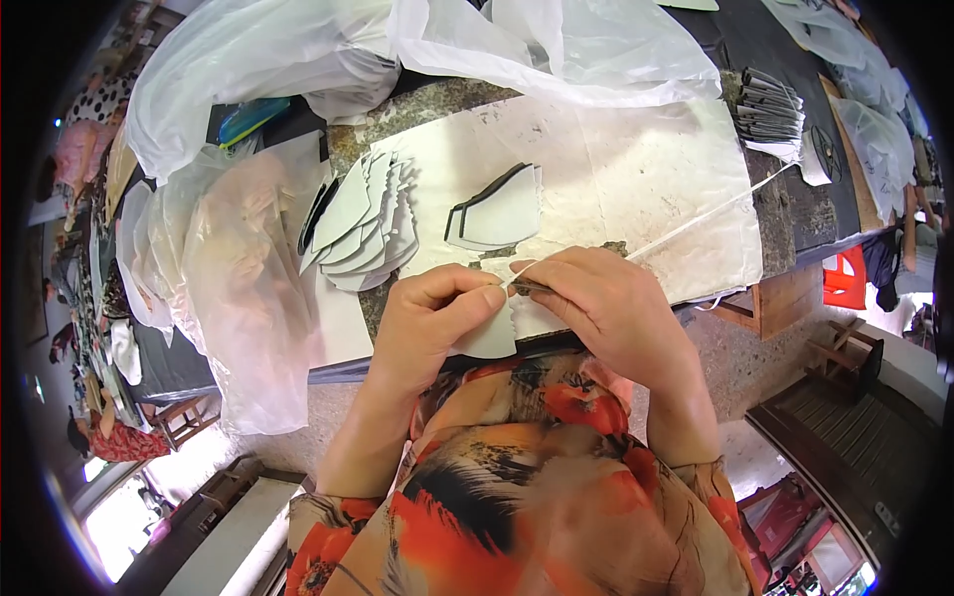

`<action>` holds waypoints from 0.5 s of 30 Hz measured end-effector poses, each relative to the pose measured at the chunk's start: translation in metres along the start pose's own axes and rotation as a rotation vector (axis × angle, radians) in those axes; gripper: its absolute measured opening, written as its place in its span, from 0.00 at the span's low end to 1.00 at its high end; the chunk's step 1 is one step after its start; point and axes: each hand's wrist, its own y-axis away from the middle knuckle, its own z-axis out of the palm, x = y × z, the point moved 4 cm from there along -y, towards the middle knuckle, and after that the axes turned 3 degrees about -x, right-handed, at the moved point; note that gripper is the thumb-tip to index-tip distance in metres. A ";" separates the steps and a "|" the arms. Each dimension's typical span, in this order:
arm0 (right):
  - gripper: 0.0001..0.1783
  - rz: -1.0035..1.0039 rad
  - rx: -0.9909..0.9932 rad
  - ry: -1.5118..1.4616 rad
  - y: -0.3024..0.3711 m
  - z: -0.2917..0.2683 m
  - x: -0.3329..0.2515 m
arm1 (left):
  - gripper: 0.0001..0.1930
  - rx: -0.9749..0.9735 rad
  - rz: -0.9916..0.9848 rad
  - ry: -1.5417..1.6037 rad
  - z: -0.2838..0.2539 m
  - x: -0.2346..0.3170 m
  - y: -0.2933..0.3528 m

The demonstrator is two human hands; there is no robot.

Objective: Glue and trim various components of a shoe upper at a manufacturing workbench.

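Note:
A white cut fabric piece (489, 336) with a jagged edge hangs below my fingers at the table's near edge. My left hand (429, 323) pinches it, thumb against forefinger. A thin white tape (717, 215) runs from the far right of the table down to the piece's top. My right hand (601, 301) is closed on the tape beside the piece, fingertips nearly touching the left ones. Just beyond my hands lie a few white pieces with black-bound edges (505, 211). To their left, a fanned stack of similar white pieces (363, 226) overlaps the sheet.
A large pale sheet (651, 159) covers the middle of the dark table. Translucent plastic bags (248, 273) lie at the left, with more plastic (556, 50) along the back. At the right stands a tied bundle of dark-edged pieces (770, 111). Other people are at the far left.

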 end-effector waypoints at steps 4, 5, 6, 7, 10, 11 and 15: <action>0.12 -0.015 0.013 -0.027 -0.001 0.002 0.002 | 0.06 0.014 0.090 0.013 0.005 -0.003 0.000; 0.12 -0.014 0.015 -0.024 -0.001 0.002 0.002 | 0.06 0.023 0.103 0.031 0.006 -0.004 0.000; 0.12 0.017 0.012 -0.038 -0.001 0.002 0.002 | 0.06 0.022 0.104 0.031 0.008 -0.005 0.001; 0.12 0.049 0.009 -0.052 -0.001 0.002 0.002 | 0.07 0.017 0.131 0.022 0.009 -0.006 0.002; 0.14 0.066 0.009 -0.162 -0.001 0.004 0.006 | 0.07 0.016 0.142 0.038 0.012 -0.009 0.001; 0.14 0.067 0.010 -0.162 -0.001 0.001 0.004 | 0.07 0.021 0.124 0.063 0.013 -0.010 0.001; 0.20 0.264 -0.106 -0.440 -0.002 -0.003 0.005 | 0.08 0.028 0.064 0.092 0.017 -0.009 0.001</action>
